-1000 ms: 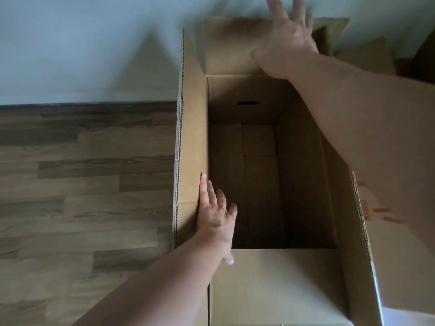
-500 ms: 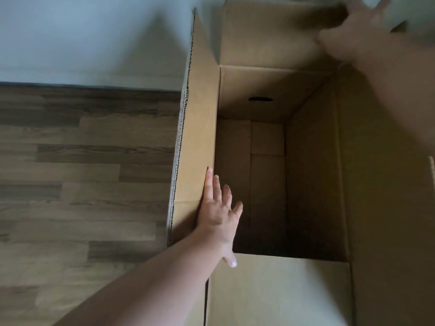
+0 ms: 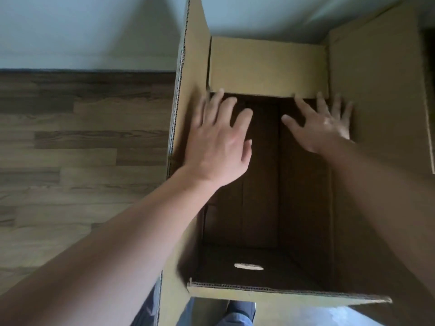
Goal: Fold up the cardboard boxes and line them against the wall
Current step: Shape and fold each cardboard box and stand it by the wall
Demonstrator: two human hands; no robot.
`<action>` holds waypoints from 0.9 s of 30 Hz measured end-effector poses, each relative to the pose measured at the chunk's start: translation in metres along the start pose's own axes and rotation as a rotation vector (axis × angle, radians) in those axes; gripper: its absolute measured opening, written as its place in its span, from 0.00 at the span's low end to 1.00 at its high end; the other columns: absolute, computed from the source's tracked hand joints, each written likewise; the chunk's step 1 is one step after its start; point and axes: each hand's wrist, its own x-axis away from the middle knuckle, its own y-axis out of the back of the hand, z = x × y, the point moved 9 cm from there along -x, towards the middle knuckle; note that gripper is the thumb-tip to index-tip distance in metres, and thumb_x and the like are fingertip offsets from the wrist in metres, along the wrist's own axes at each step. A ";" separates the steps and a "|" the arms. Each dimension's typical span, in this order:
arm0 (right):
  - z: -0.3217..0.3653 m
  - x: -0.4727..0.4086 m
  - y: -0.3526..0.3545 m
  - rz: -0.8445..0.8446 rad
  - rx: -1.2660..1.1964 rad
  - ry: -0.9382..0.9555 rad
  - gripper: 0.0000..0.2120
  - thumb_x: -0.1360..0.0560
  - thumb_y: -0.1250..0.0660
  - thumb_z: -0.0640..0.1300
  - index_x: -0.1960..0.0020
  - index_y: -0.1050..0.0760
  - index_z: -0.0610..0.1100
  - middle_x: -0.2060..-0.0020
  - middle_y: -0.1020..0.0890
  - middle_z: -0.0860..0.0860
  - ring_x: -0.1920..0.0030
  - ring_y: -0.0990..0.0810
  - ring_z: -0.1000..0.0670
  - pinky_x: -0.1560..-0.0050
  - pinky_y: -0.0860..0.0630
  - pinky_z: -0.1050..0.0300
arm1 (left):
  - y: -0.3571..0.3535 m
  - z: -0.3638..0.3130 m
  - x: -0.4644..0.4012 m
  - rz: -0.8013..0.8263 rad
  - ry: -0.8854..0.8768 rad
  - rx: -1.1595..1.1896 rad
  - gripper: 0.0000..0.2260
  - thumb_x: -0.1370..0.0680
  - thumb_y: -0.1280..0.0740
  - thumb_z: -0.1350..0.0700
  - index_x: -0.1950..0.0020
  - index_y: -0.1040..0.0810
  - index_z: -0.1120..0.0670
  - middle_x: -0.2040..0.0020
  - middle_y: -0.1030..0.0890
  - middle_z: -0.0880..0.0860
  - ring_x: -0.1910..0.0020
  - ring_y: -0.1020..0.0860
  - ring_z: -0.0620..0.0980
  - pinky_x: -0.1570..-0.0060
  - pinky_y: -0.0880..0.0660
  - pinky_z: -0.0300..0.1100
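Note:
A large brown cardboard box (image 3: 381,95) stands open-topped on the floor in front of me, against the pale wall (image 3: 82,31). Its far flap (image 3: 268,67) is folded inward over the opening. The left flap (image 3: 190,74) and right flap (image 3: 376,90) stand up. The near flap (image 3: 282,294) juts toward me, and a hand-hole (image 3: 249,266) shows in the near wall. My left hand (image 3: 219,140) and right hand (image 3: 322,125) hover flat with fingers spread over the opening, fingertips at the far flap's edge. Neither hand holds anything.
Wood-plank floor (image 3: 70,161) stretches to the left of the box up to the wall's baseboard (image 3: 82,69). My legs in blue trousers (image 3: 237,314) show below the near flap. A dark shape sits at the far right edge behind the box.
The far flap has come down from upright to folded inward. My right hand dropped from the flap's top to the opening; my left hand left the left wall and moved forward. The view shifted closer over the box.

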 end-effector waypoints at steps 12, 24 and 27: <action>-0.008 0.054 0.036 -0.005 -0.132 0.128 0.43 0.29 0.51 0.79 0.19 0.53 0.61 0.18 0.55 0.47 0.20 0.57 0.39 0.23 0.59 0.35 | 0.026 0.028 -0.002 0.163 0.069 -0.038 0.35 0.25 0.29 0.41 0.21 0.36 0.50 0.17 0.48 0.62 0.18 0.55 0.63 0.30 0.33 0.62; -0.022 0.290 -0.028 0.042 0.057 0.536 0.45 0.40 0.31 0.74 0.27 0.28 0.57 0.28 0.27 0.42 0.24 0.37 0.36 0.28 0.46 0.31 | 0.028 0.016 -0.002 0.068 0.123 0.172 0.32 0.23 0.31 0.43 0.22 0.34 0.51 0.18 0.43 0.60 0.18 0.53 0.60 0.28 0.33 0.61; -0.039 0.256 -0.025 -0.095 0.036 0.306 0.37 0.34 0.24 0.66 0.30 0.23 0.49 0.28 0.28 0.38 0.23 0.41 0.32 0.28 0.46 0.27 | 0.035 0.023 0.007 0.018 0.130 0.239 0.31 0.23 0.31 0.44 0.22 0.33 0.52 0.18 0.43 0.60 0.18 0.52 0.60 0.29 0.33 0.63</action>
